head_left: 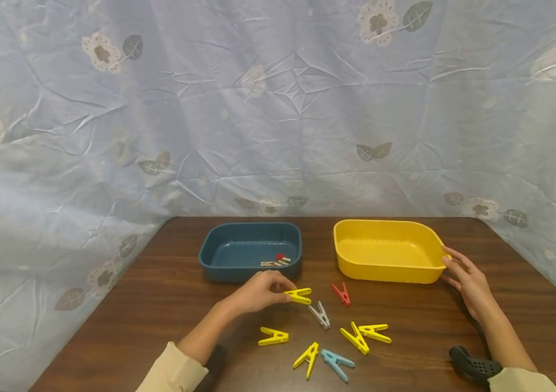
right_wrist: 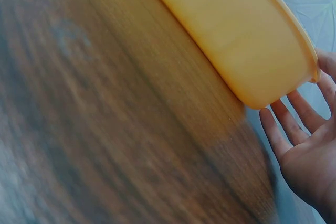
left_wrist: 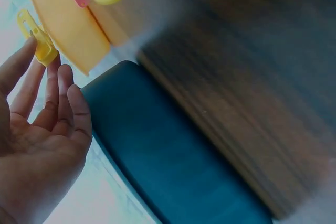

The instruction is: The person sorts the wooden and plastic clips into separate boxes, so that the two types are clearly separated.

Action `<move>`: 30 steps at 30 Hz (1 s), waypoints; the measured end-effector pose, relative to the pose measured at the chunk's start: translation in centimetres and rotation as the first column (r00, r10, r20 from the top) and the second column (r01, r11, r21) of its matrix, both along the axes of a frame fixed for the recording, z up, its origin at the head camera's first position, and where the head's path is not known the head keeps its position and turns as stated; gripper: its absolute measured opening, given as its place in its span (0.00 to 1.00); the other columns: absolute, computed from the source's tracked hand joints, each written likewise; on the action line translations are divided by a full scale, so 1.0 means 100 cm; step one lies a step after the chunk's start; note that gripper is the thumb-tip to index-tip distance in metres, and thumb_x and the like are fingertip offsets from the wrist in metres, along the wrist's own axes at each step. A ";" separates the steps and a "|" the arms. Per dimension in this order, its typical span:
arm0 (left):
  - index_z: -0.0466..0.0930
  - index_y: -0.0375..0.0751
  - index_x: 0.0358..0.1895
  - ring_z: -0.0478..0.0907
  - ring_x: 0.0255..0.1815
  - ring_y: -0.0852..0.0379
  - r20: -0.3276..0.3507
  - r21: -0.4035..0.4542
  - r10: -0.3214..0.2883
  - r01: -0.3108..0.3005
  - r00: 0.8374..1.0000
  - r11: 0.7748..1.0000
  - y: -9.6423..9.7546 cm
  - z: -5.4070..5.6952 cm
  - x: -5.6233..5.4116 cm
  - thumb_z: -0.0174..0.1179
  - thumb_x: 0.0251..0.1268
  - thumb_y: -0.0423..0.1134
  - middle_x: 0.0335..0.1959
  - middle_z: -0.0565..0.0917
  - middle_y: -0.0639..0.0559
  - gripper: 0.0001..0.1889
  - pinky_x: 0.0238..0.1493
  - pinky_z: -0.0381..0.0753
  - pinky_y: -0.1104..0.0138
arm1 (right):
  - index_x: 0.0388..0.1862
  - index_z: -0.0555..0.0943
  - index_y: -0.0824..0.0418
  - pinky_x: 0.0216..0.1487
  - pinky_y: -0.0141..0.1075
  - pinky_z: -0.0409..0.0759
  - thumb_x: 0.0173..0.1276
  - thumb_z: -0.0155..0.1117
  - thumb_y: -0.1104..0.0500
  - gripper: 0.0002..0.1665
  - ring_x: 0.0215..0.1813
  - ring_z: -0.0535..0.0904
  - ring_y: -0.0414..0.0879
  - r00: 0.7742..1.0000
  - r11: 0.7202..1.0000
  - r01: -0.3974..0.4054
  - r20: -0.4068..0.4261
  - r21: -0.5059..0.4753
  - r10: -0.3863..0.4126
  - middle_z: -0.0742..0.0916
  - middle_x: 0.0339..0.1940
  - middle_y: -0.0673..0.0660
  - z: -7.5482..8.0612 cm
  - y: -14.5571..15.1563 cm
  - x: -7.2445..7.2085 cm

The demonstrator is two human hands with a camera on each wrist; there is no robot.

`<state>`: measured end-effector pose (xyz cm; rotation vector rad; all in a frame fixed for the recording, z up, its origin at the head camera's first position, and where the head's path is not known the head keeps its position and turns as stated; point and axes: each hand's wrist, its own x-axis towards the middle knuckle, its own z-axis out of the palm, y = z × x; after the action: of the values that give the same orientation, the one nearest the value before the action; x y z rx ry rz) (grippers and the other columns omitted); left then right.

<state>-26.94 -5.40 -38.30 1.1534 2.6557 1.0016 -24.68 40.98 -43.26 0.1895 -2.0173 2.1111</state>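
Clothespin, yellow, pinched by the left hand, points its spread legs rightward near the blue basin (the right hand, fingers extended, touches the yellow basin).

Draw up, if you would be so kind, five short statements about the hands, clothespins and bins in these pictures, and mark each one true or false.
1. The left hand pinches a yellow clothespin. True.
2. The right hand holds the white clothespin. False: it touches a corner of the yellow bin, and the white clothespin lies on the table.
3. In the head view, the dark blue bin stands to the left of the yellow bin. True.
4. The red clothespin lies inside the yellow bin. False: it lies on the table.
5. The light blue clothespin lies on the table. True.
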 end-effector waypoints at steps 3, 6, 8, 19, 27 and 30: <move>0.84 0.41 0.42 0.69 0.28 0.64 0.001 0.005 -0.005 0.005 1.000 1.000 0.004 0.004 -0.001 0.65 0.56 0.36 0.29 0.77 0.62 0.10 0.28 0.72 0.70 | 0.70 0.61 0.57 0.44 0.25 0.74 0.72 0.49 0.57 0.28 0.50 0.72 0.30 1.000 1.000 -0.005 -0.009 -0.011 0.005 0.71 0.54 0.44 0.000 0.000 0.000; 0.84 0.40 0.43 0.69 0.28 0.63 -0.011 0.007 -0.020 0.020 1.000 1.000 0.009 0.007 -0.003 0.64 0.57 0.35 0.30 0.78 0.62 0.10 0.29 0.72 0.70 | 0.69 0.62 0.55 0.44 0.25 0.74 0.73 0.49 0.58 0.27 0.50 0.72 0.30 1.000 1.000 -0.004 -0.012 -0.017 0.003 0.71 0.54 0.44 -0.001 0.001 0.000; 0.83 0.41 0.43 0.70 0.28 0.64 -0.028 0.009 -0.025 0.025 0.999 1.000 0.011 0.008 -0.004 0.63 0.57 0.35 0.30 0.78 0.62 0.10 0.29 0.71 0.71 | 0.69 0.62 0.55 0.44 0.25 0.74 0.73 0.49 0.58 0.27 0.50 0.72 0.29 1.000 1.000 0.001 -0.009 -0.016 -0.001 0.71 0.54 0.45 -0.002 0.002 0.000; 0.83 0.42 0.44 0.70 0.32 0.63 -0.067 0.054 0.020 -0.016 0.998 0.998 0.033 0.017 -0.012 0.63 0.58 0.36 0.32 0.78 0.59 0.11 0.32 0.70 0.70 | 0.69 0.62 0.55 0.43 0.25 0.74 0.72 0.51 0.56 0.28 0.49 0.72 0.30 1.000 1.000 0.016 0.010 -0.012 -0.016 0.71 0.54 0.43 0.000 0.001 0.000; 0.83 0.45 0.46 0.71 0.34 0.62 -0.104 0.040 0.062 -0.058 0.993 0.997 0.051 0.025 -0.016 0.63 0.59 0.38 0.35 0.78 0.59 0.11 0.34 0.70 0.70 | 0.70 0.61 0.57 0.44 0.25 0.74 0.72 0.51 0.56 0.29 0.49 0.73 0.29 1.000 1.000 0.005 0.007 -0.020 -0.005 0.69 0.56 0.47 -0.001 -0.001 -0.001; 0.83 0.45 0.45 0.71 0.34 0.61 -0.116 0.048 0.068 -0.062 0.991 0.997 0.056 0.028 -0.018 0.63 0.58 0.39 0.35 0.78 0.58 0.11 0.35 0.70 0.70 | 0.70 0.60 0.57 0.44 0.25 0.74 0.72 0.51 0.57 0.29 0.49 0.73 0.30 1.000 1.000 0.004 0.007 -0.020 -0.004 0.69 0.56 0.48 -0.001 -0.001 -0.001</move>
<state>-28.70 0.25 -35.52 1.1769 2.7932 1.0388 -24.76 40.92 -43.38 0.1755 -1.9982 2.1315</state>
